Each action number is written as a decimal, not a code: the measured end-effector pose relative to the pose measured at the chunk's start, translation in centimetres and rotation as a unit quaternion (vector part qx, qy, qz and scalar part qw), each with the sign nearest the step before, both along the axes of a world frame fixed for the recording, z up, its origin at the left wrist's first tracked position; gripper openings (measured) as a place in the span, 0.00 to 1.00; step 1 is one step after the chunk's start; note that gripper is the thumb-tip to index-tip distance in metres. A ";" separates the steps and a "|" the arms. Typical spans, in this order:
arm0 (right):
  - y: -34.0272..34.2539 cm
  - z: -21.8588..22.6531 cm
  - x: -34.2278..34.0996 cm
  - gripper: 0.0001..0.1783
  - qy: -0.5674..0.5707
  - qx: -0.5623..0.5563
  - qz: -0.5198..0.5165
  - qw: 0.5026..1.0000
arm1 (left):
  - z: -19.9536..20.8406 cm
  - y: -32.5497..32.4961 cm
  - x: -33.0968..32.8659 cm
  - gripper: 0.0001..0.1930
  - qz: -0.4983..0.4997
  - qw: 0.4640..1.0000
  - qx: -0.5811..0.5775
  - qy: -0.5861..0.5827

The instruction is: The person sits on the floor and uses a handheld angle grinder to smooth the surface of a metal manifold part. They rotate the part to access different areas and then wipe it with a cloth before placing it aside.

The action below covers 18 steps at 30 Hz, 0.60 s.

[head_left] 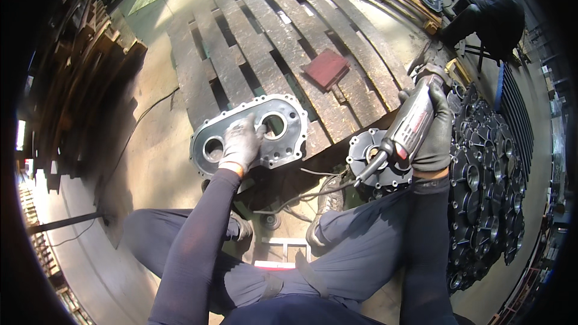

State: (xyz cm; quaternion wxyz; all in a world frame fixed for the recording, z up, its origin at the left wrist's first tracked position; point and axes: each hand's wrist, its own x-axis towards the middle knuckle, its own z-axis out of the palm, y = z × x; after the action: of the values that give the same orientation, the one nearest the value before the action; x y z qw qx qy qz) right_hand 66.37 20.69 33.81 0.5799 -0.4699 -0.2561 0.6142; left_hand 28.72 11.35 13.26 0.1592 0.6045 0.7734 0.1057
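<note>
My left hand (241, 144), in a grey work glove, rests on a flat oval metal gear housing (238, 114) with two large round holes and a bolt-hole rim. Its fingers are bent against the plate, at the edge of the right-hand hole. The housing lies at the near edge of a wooden pallet (241, 36), partly overhanging it. Wrapped in my gloved right hand (436, 120) is a corded grinder (414, 117), raised with its head pointing away and its cable hanging from the near end. The glove partly hides the grinder's head. Below it sits another round housing (364, 150).
A dark red block (326, 69) lies on the pallet. Many dark housings (481, 174) are piled on the right. Stacked wooden pallets (90, 84) stand at left. The grinder's cable (295, 197) runs near my shoes. A person (494, 18) sits at the far right.
</note>
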 end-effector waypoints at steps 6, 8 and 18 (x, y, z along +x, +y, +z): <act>-1.4 0.7 -0.7 0.31 0.069 -0.055 0.054 0.995 | -3.6 13.6 7.6 0.35 -0.115 0.986 0.111 -0.048; -0.9 0.1 -0.5 0.30 0.086 -0.106 0.062 0.989 | -3.4 18.4 10.0 0.48 -0.099 0.993 0.051 -0.047; -0.4 0.9 0.0 0.29 -0.024 -0.161 -0.001 0.987 | -9.7 27.7 20.2 0.59 -0.172 0.977 -0.053 0.117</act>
State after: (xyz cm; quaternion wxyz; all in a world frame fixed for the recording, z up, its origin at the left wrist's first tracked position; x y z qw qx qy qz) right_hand 66.41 20.27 34.72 0.4912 -0.5721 -0.1674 0.6352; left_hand 48.96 39.00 3.57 0.1156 0.7270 0.6759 -0.0360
